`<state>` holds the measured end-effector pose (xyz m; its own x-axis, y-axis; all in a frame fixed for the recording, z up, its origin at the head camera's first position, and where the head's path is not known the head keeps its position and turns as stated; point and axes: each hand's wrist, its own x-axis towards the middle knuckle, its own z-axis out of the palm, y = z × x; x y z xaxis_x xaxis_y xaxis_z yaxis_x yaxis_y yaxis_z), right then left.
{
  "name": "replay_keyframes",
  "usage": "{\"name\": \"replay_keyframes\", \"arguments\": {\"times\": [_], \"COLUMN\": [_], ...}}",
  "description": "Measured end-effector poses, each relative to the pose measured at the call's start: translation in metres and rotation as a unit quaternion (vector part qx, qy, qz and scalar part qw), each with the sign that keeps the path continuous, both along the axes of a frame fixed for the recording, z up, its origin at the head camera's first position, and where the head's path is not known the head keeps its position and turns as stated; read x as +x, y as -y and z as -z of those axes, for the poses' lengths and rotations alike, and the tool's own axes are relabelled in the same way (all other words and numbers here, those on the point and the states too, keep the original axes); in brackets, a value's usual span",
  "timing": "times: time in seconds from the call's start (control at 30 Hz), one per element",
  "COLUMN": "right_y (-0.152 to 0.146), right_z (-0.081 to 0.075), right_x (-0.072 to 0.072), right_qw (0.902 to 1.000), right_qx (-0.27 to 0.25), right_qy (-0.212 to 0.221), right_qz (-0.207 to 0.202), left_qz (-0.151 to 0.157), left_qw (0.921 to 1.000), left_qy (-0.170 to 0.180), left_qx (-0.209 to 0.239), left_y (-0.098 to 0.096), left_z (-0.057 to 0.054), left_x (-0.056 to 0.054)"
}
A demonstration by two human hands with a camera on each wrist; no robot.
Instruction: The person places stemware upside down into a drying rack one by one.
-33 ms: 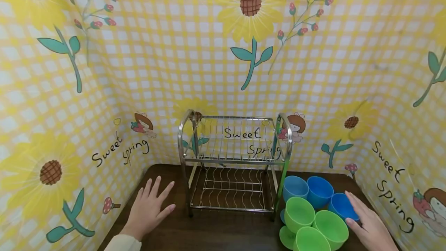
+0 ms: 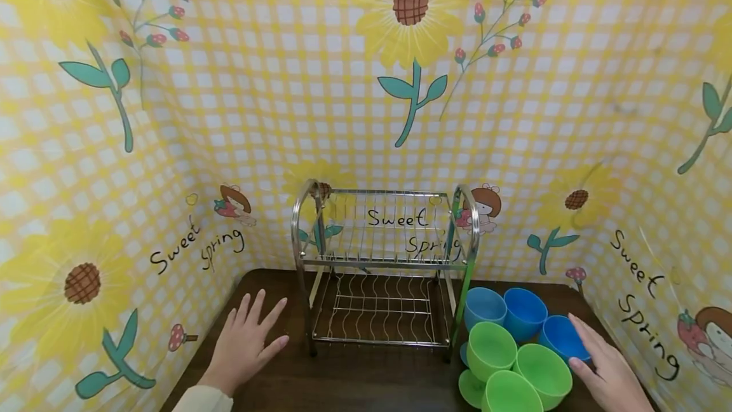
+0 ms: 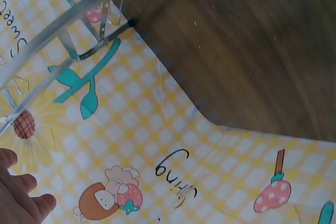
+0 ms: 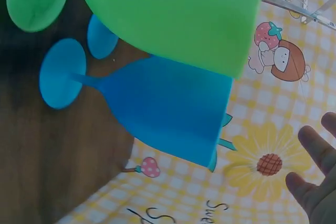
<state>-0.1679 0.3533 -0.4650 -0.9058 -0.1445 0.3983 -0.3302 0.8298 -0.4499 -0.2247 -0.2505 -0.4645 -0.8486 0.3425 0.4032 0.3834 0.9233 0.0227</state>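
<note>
My left hand [image 2: 243, 342], fingers spread, hovers over the left part of the dark wooden table, holding nothing. A two-tier metal dish rack [image 2: 383, 266] stands to its right. My right hand [image 2: 609, 367] is at the table's right side with fingers extended, overlapping the rim of a blue goblet [image 2: 563, 336] in the head view. Two more blue goblets [image 2: 525, 315] stand behind. Three green goblets [image 2: 543, 375] are grouped in front of them. In the right wrist view, a blue goblet [image 4: 168, 106] and a green goblet [image 4: 178, 19] stand upright on stems, apart from the fingers [image 4: 317, 148].
Yellow checked cloth [image 2: 274, 119] with sunflowers surrounds the table at the back and sides. The rack's right legs stand close beside the goblets. Bare dark tabletop [image 2: 354, 380] shows in front of the rack.
</note>
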Motion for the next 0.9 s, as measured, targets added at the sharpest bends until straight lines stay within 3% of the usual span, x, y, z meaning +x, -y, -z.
{"name": "replay_keyframes", "arguments": {"times": [0.13, 0.27, 0.4, 0.6, 0.77, 0.9], "right_y": [-0.001, 0.002, 0.006, 0.017, 0.027, 0.026], "right_z": [0.015, 0.029, 0.035, 0.034, 0.036, 0.046], "right_x": [0.009, 0.012, 0.015, 0.021, 0.025, 0.024], "right_qw": [0.9991, 0.995, 0.991, 0.9926, 0.9891, 0.9884], "right_qx": [-0.027, -0.076, -0.123, -0.114, -0.135, -0.146], "right_qy": [-0.017, -0.065, -0.05, -0.004, -0.039, -0.034], "right_qz": [0.028, 0.005, -0.019, 0.043, 0.044, 0.019], "left_qz": [0.004, 0.003, 0.01, 0.023, 0.04, 0.058], "left_qw": [1.0, 1.0, 0.9998, 0.9987, 0.9968, 0.9956], "left_qy": [0.005, -0.004, -0.016, -0.029, -0.05, -0.048], "left_qx": [0.003, 0.004, 0.012, 0.037, 0.048, 0.055], "left_y": [-0.004, -0.005, -0.007, -0.017, -0.027, -0.034], "left_z": [0.002, 0.004, 0.007, 0.01, 0.009, 0.009], "left_x": [0.004, 0.004, 0.005, 0.005, 0.005, 0.005]}}
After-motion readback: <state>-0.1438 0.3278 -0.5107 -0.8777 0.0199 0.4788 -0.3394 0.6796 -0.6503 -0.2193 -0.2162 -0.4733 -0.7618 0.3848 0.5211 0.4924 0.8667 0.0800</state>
